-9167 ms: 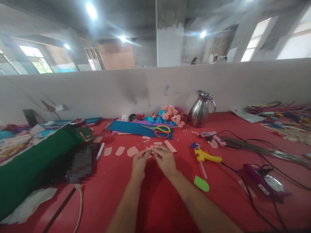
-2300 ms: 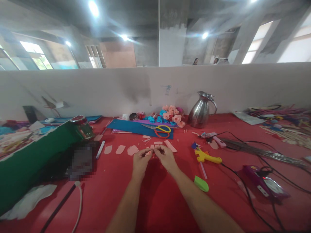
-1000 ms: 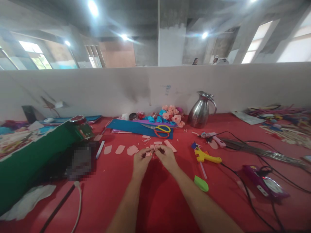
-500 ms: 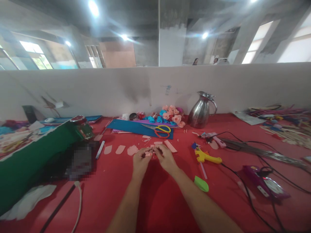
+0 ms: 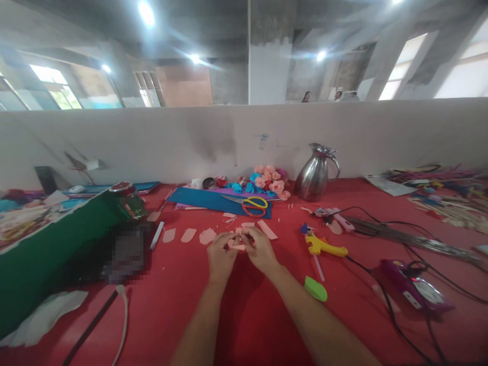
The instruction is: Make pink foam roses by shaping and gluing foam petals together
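Note:
Over the middle of the red table, my left hand (image 5: pixel 222 254) and my right hand (image 5: pixel 260 249) meet at the fingertips. Both are closed on a small piece of pink paper (image 5: pixel 239 247) stretched between them; its exact shape is partly hidden by the fingers. Left of my hands lie cut pink paper petals (image 5: pixel 188 235) in a row. A pink paper strip (image 5: pixel 268 229) rests just beyond my right hand, among small scraps. Farther back, scissors (image 5: pixel 249 202) with yellow and red handles lie on a blue sheet (image 5: pixel 202 200).
Pink paper roses (image 5: pixel 271 178) and a steel jug (image 5: pixel 317 173) stand along the back partition. To the right are a yellow glue gun (image 5: pixel 324 247), a green piece (image 5: pixel 316 288), a purple power strip (image 5: pixel 417 290) and cords. A green box (image 5: pixel 57 254) and jar (image 5: pixel 129 200) are left.
My fingers have shifted slightly, and the pink paper now shows as a flatter piece spanning both hands. The things on the table have stayed in place.

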The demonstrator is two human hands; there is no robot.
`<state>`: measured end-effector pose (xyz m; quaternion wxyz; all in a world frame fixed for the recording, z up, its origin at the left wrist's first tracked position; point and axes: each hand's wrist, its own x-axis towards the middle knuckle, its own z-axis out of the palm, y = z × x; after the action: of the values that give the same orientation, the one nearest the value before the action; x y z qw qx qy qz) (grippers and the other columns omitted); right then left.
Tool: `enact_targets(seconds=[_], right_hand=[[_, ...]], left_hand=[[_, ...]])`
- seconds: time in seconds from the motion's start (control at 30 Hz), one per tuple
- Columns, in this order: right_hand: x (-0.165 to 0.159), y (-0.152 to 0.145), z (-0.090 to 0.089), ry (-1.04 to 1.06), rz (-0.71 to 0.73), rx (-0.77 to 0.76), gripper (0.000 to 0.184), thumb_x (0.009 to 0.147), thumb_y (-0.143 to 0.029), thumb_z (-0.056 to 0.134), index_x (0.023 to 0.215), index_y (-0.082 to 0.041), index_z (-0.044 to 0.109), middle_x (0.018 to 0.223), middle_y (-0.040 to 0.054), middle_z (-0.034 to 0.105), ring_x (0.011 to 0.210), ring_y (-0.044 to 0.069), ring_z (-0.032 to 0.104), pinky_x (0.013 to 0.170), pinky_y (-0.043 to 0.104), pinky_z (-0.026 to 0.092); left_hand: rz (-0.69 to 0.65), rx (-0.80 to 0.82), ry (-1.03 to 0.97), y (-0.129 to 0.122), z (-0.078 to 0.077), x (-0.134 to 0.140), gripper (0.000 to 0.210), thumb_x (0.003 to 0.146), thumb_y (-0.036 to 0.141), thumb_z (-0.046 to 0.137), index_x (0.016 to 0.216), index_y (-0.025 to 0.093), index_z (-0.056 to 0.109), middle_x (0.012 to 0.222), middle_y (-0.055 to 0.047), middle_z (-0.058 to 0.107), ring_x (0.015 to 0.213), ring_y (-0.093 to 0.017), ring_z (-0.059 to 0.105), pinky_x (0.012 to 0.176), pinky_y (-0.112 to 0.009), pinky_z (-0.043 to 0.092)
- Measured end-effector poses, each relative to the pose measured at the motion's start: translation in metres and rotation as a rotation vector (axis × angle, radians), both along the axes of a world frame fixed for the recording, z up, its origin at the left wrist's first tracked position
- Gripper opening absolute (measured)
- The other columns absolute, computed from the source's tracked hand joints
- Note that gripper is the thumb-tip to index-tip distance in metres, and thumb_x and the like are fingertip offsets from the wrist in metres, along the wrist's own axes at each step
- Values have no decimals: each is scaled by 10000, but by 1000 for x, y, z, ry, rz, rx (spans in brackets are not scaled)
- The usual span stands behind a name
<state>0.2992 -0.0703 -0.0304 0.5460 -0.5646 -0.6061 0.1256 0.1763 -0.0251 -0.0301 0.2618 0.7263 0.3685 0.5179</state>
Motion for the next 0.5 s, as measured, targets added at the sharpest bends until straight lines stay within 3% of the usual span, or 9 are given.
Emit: enact_targets(seconds=[0.17, 0.33, 0.5], right_hand=[[-2, 1, 0, 62, 25, 11, 157, 828, -209, 442, 706, -203, 542, 752, 27, 580, 713, 163, 525, 652, 270, 399], [-3, 0, 5, 191, 68, -1, 147, 823, -229, 439, 741, -202, 557, 797, 29, 606, 721, 156, 554, 638, 260, 430], [-3, -1, 6, 230, 19, -38, 100, 779, -260, 511, 723, -197, 565, 753, 18, 606, 677, 147, 548, 626, 255, 441]], left_hand=[[2, -115, -37, 0, -1, 1, 143, 670, 197, 590, 760, 211, 700, 737, -20, 689, 611, -146, 582, 574, -256, 458], [-42, -271, -164, 5, -4, 2, 162, 651, 227, 622, 777, 183, 713, 761, -40, 708, 702, -175, 628, 639, -271, 488], [-87, -290, -178, 8, -8, 2, 182, 648, 223, 634, 800, 186, 726, 805, -50, 719, 750, -187, 647, 698, -292, 501]])
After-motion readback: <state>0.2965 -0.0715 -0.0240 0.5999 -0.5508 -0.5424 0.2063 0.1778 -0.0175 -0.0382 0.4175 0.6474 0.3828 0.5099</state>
